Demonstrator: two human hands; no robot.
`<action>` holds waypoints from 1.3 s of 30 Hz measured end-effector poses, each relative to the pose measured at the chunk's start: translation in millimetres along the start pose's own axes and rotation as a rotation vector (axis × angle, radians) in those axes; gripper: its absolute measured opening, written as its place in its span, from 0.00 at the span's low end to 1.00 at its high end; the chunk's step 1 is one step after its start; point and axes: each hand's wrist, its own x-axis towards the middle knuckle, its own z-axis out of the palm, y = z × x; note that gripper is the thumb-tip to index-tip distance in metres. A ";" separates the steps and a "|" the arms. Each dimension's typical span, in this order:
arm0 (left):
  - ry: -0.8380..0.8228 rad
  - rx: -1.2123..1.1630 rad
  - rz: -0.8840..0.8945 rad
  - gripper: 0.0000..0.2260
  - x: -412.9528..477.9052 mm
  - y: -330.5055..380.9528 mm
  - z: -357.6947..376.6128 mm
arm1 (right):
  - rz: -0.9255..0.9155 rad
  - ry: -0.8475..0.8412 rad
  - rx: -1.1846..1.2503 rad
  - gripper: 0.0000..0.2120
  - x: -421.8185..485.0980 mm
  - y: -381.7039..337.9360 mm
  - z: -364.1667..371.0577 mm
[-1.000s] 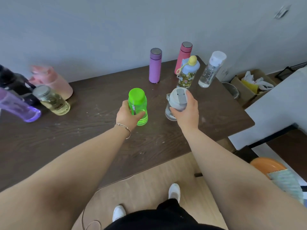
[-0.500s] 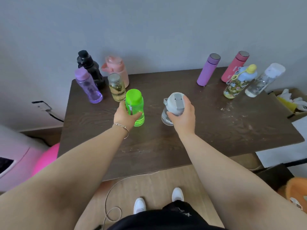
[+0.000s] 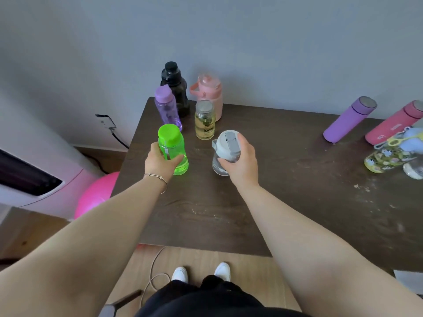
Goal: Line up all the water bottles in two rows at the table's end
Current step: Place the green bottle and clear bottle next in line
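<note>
Head view: two bottles in hand, a step short of the group at the counter's (image 3: 286, 202) left end.

My left grip (image 3: 160, 162) wraps the upright green plastic bottle (image 3: 172, 149), just near-side of the purple bottle (image 3: 167, 107); my right grip (image 3: 240, 160) clasps the clear grey-capped bottle (image 3: 225, 148), near the yellow jar bottle (image 3: 204, 120).

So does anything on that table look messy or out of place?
Nothing spilled. Pale scuffs and crumbs mark the table toward its right side. The purple flask and pink flask only appear tilted, likely lens distortion.
</note>
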 end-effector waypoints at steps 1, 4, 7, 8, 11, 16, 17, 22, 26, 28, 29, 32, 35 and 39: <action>0.007 -0.002 -0.009 0.24 3.1 -2.6 -2.7 | -0.002 -0.011 -0.005 0.42 2.5 -2.0 5.3; 0.008 -0.013 -0.024 0.24 15.7 -8.5 -11.4 | 0.000 -0.029 0.000 0.42 10.1 -10.7 21.5; -0.014 -0.008 -0.010 0.24 33.6 -11.4 -18.2 | -0.004 -0.026 -0.001 0.42 18.9 -20.0 37.6; -0.030 -0.003 -0.003 0.24 40.1 -12.4 -19.9 | -0.003 -0.022 -0.004 0.42 21.5 -23.4 43.2; -0.083 0.026 0.025 0.24 60.3 -13.7 -24.2 | 0.024 0.009 0.006 0.41 29.9 -33.7 58.5; -0.144 0.054 0.069 0.24 85.1 -16.5 -27.6 | 0.060 0.027 -0.007 0.41 35.2 -38.2 82.0; -0.151 0.057 0.079 0.24 88.1 -18.0 -27.4 | 0.060 0.033 -0.009 0.41 34.6 -38.1 85.9; -0.195 0.046 0.121 0.24 97.5 -22.5 -28.3 | 0.084 0.078 -0.005 0.42 34.0 -41.7 97.6; -0.213 0.045 0.145 0.25 100.9 -25.4 -30.9 | 0.072 0.107 -0.028 0.43 27.9 -42.5 102.1; -0.215 0.045 0.153 0.25 102.5 -27.1 -30.7 | 0.068 0.120 -0.031 0.43 24.7 -42.4 103.5; -0.215 0.047 0.157 0.26 103.6 -27.8 -30.5 | 0.071 0.126 -0.030 0.43 24.1 -42.9 104.1; -0.221 0.049 0.176 0.27 107.3 -28.8 -29.2 | 0.078 0.134 -0.040 0.43 23.7 -44.5 105.9; -0.223 0.040 0.186 0.28 111.6 -27.4 -28.2 | 0.075 0.147 -0.047 0.44 23.1 -45.2 107.7; -0.248 0.062 0.194 0.26 116.5 -26.3 -29.0 | 0.078 0.182 -0.057 0.44 24.1 -47.9 114.4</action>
